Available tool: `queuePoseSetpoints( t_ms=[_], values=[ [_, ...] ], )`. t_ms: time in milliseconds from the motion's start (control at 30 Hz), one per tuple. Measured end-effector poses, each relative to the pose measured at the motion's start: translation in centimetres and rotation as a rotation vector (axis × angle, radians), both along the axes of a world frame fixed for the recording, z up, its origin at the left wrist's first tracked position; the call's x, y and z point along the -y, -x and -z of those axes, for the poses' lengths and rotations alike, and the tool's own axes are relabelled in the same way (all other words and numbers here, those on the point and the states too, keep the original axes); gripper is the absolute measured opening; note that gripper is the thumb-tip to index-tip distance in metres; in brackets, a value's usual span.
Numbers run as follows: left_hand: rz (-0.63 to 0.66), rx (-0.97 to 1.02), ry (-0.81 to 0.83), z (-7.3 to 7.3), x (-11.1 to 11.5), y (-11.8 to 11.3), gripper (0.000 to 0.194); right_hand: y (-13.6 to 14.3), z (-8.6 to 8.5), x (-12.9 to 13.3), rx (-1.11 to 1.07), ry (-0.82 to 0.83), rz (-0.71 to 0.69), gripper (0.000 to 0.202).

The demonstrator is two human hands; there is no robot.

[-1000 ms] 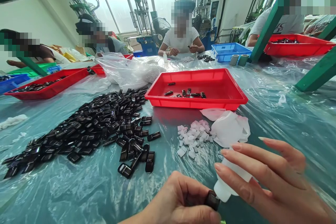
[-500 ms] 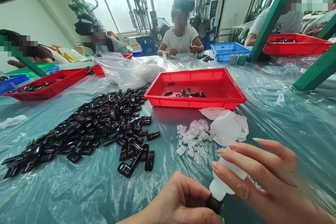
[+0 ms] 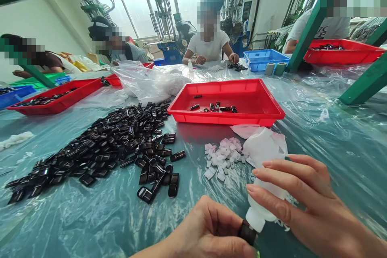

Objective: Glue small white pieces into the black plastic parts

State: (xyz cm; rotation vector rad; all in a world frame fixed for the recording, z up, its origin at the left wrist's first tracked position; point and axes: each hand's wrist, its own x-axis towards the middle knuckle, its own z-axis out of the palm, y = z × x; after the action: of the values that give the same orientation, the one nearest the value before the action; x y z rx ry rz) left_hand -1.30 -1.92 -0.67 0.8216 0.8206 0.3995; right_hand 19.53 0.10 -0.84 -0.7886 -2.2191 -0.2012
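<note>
Near the bottom edge, my left hand (image 3: 211, 229) pinches a small glossy black plastic piece (image 3: 247, 232) between thumb and fingers. My right hand (image 3: 305, 197) has its fingers laid over a translucent white squeeze bottle (image 3: 262, 205); its thumb is hidden. The bottle is tilted, its capped end pointing down and left, close beside the black piece. Just beyond the bottle lie a pile of small whitish plastic chips (image 3: 225, 155) and a crumpled white wad (image 3: 266, 145). A large heap of similar black pieces (image 3: 111, 141) spreads to the left.
A red tray (image 3: 223, 119) with several black pieces stands ahead. Clear plastic sheeting covers the green table (image 3: 99, 217). A plastic bag (image 3: 142, 82) and another red tray (image 3: 57, 107) lie left. Co-workers sit around; green posts (image 3: 314, 28) rise at right.
The bottle's capped end has shifted slightly right and down, and my right hand has moved a little with it. Across the table, a co-worker's hand has reached toward some black pieces.
</note>
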Motion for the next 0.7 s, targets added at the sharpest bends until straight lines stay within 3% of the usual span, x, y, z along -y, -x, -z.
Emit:
queuePoseSetpoints(
  t_ms=[400,700],
  values=[
    [-0.018,0.026,-0.017,-0.24,-0.09,-0.08,0.013,-0.85,-0.51,-0.09,0.143,-0.054,-0.040,0.032],
    [-0.016,0.017,-0.020,-0.04,-0.16,-0.03,0.013,-0.09,-0.59,0.66,0.122,-0.082,0.046,0.029]
  ],
)
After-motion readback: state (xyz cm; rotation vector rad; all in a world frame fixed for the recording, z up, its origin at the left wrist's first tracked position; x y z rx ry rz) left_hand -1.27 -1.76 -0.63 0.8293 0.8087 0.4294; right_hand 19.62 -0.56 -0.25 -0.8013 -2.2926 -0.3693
